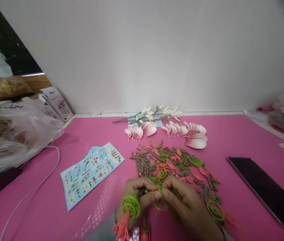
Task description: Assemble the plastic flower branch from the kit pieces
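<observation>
My left hand (137, 197) is curled around a pink plastic flower bud (121, 228) on a stem, with a green spiral ring (131, 207) just below the fingers. My right hand (184, 204) meets it at the fingertips, pinching a small green piece (160, 189), mostly hidden by the fingers. Both hands hover at the near edge of a spread pile of plastic brick-built flower parts (172, 167): brown stems, salmon leaves and green rings. A second pink bud (144, 235) on a green stem is cut off by the bottom of the view.
A pink mat (247, 140) covers the tabletop. On it lie a blue parts sheet (91, 174), white-pink petals (192, 132), a flowering branch (148, 115) and a black phone (265, 187). A white cable (38, 182) and plastic bags (18, 134) lie left, with a booklet (58, 103) behind.
</observation>
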`<state>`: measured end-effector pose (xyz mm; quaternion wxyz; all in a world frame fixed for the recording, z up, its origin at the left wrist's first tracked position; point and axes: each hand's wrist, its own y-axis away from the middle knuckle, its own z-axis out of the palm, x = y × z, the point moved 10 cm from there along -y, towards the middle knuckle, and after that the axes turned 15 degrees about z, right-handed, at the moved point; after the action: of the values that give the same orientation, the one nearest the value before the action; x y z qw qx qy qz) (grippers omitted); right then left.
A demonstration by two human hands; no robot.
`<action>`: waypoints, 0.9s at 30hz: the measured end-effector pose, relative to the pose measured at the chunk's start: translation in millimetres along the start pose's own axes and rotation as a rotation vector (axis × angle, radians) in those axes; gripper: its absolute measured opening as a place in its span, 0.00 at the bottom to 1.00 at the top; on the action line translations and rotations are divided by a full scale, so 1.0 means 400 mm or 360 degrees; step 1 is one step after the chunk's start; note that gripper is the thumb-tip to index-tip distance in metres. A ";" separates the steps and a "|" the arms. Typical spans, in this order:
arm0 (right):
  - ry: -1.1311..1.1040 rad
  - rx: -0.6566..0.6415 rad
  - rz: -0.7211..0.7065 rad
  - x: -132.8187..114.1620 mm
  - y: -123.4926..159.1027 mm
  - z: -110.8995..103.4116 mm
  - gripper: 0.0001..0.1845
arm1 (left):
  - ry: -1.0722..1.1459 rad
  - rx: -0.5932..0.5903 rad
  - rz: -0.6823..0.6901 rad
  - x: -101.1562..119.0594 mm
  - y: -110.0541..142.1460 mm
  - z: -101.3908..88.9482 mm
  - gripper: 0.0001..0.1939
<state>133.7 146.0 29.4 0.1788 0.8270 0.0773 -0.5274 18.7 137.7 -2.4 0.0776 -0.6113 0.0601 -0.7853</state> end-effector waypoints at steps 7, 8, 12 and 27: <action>0.0023 0.0092 -0.0165 -0.027 0.006 -0.027 0.12 | 0.0049 -0.0002 0.0094 0.043 0.000 0.010 0.08; 0.0070 0.0143 -0.0274 -0.040 0.012 -0.034 0.11 | 0.0063 -0.0008 0.0108 0.049 -0.001 0.013 0.07; 0.0261 0.0357 -0.0704 -0.087 0.049 -0.049 0.08 | 0.0137 0.0014 0.0169 0.064 -0.006 0.011 0.04; 0.0416 0.0449 -0.0843 -0.094 0.069 -0.023 0.09 | 0.0010 -0.0010 0.0157 0.049 -0.003 0.011 0.06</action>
<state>134.0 126.1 72.5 -0.0924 0.8554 0.2381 -0.4505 18.1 135.1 17.6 0.1141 -0.6053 0.0929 -0.7823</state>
